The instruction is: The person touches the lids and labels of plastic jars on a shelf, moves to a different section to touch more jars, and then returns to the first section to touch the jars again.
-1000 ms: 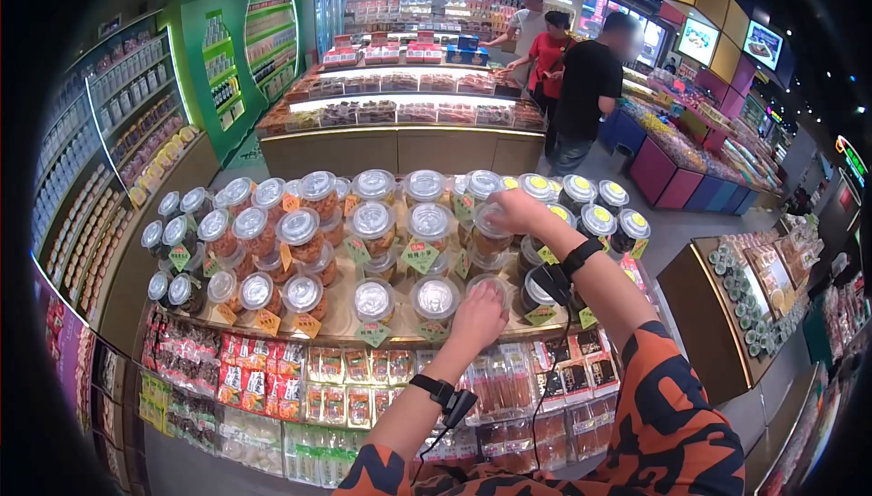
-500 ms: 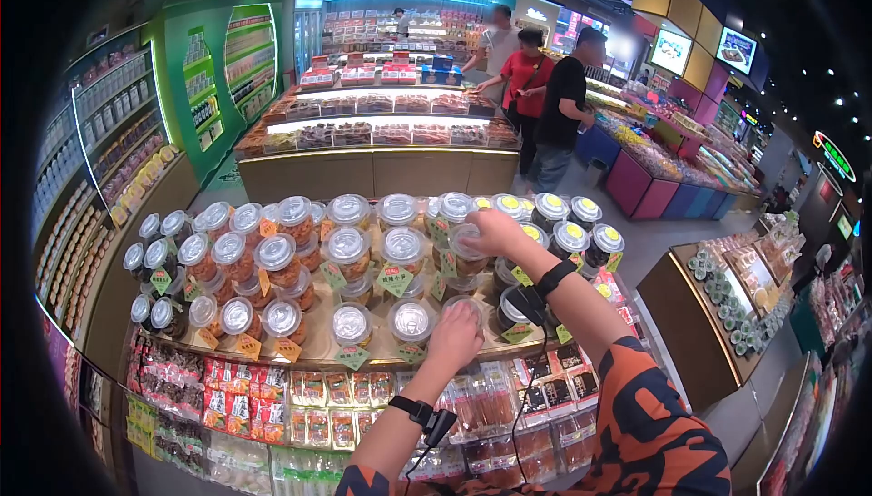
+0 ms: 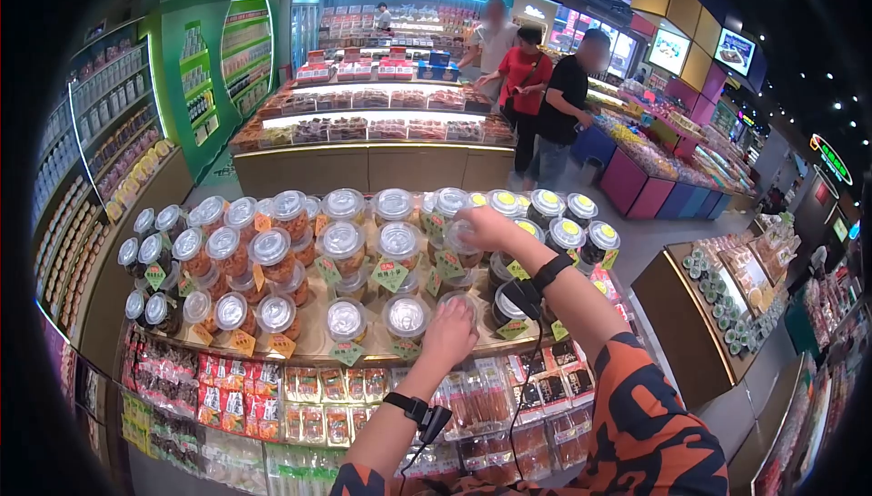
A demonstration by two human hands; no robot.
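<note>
My right hand (image 3: 488, 229) is closed around the lid and upper side of a clear plastic jar (image 3: 461, 243) in the middle row of the display. Closer to me, my left hand (image 3: 451, 331) lies with curled fingers over the lid of a front-row plastic jar (image 3: 459, 300); the hand hides much of that jar. Left of it stands another lidded jar (image 3: 406, 316) with a green tag (image 3: 406, 348) in front. A green diamond-shaped label (image 3: 391, 275) hangs by the jars in the row behind. Both wrists wear black bands with cables.
Jars with orange contents (image 3: 272, 251) fill the left of the stand, and dark-filled jars (image 3: 568, 234) its right. Packaged snacks (image 3: 363, 396) hang below the front edge. Behind is a lit counter (image 3: 372, 164), with several people near it. A wooden display (image 3: 690, 332) stands at right.
The view has shifted slightly, so the stand sits a little further left and higher. Both hands stay at the same jars, with only slight finger movement.
</note>
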